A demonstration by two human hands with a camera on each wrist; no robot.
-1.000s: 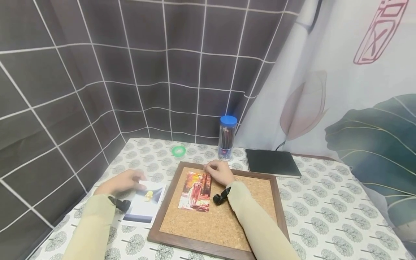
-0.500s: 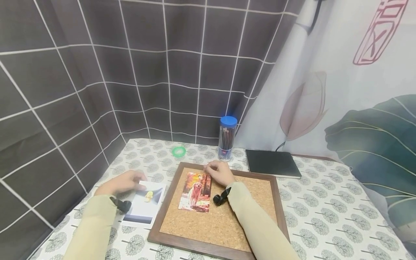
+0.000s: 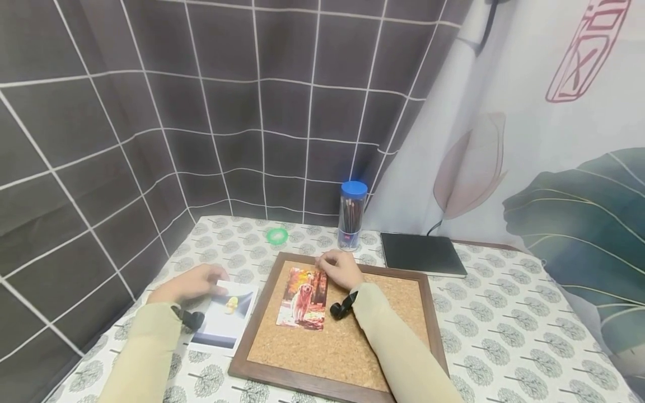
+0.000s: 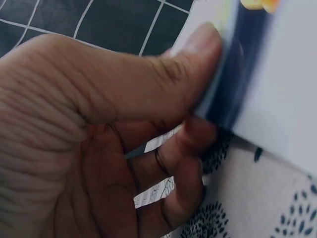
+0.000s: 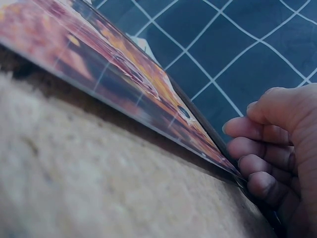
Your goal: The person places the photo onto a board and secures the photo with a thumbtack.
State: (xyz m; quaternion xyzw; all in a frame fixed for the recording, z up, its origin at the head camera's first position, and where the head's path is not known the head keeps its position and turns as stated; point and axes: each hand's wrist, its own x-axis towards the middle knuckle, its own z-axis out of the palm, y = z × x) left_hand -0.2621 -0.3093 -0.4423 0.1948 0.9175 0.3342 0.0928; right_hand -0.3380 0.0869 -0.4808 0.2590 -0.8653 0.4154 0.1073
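Note:
My left hand (image 3: 191, 283) pinches the top left corner of a photo print (image 3: 214, 327) showing a small yellow figure. Its thumb (image 4: 198, 59) lies on the picture face, with the fingers curled behind. That print lies left of a wood-framed cork board (image 3: 297, 358). On the cork lies a photo of a golden dog (image 3: 302, 305) among autumn leaves. At that photo's upper right corner rests my right hand (image 3: 344, 270), fingers loosely curled. Up close, its fingertips (image 5: 260, 183) are by the board's frame and the photo's corner; I see nothing held between them.
A green ring-shaped roll (image 3: 277, 235) lies at the back of the table. Behind the board stands a clear blue-lidded tube (image 3: 351, 215) of pencil-like sticks. A flat black tablet-like slab (image 3: 422, 254) with a cable lies right of it. Tree-patterned cloth (image 3: 496, 330) covers the table.

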